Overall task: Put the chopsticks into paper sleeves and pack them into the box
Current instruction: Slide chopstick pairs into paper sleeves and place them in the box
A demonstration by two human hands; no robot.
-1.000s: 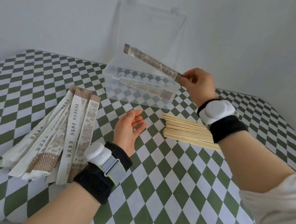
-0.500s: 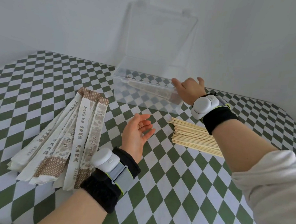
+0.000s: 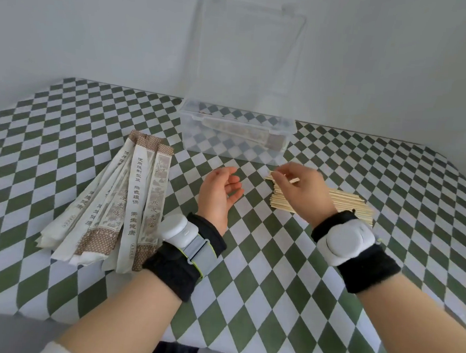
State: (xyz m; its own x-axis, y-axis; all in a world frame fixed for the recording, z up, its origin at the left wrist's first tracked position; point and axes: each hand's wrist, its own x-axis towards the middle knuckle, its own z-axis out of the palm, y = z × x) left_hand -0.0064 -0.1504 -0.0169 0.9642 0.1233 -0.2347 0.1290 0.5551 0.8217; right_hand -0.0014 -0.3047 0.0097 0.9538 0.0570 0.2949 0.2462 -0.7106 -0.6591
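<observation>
Right hand [image 3: 301, 192] down over the near end of the chopstick pile [image 3: 343, 204], thumb and fingers pinched together on a single chopstick [image 3: 284, 177] lifted just clear of the rest. Left hand [image 3: 218, 194] beside it, palm turned inward, fingers loosely curled and apart, holding nothing. Black bands with white sensor pods on both wrists.

Underneath, a table [image 3: 260, 283] covered in green-and-white diamond check, backed by plain pale walls meeting in a corner. Beyond both hands, touching neither, a clear plastic box [image 3: 235, 133] with its lid standing open against the wall — one filled sleeve [image 3: 243, 131] lying inside, seen only dimly through the frosted front.

Much of the pile hidden behind the right hand and wrist; count of sticks not readable. Far end of the pinched chopstick lost behind the fingers. Printing on the paper sleeves [image 3: 114, 204] partly legible, partly overlapped.

Pile's long axis running away from the right hand toward the right edge of the table. Pinched chopstick roughly level, tip pointing toward the left hand. Sleeves fanned out left of the left hand, brown ends toward the box.
</observation>
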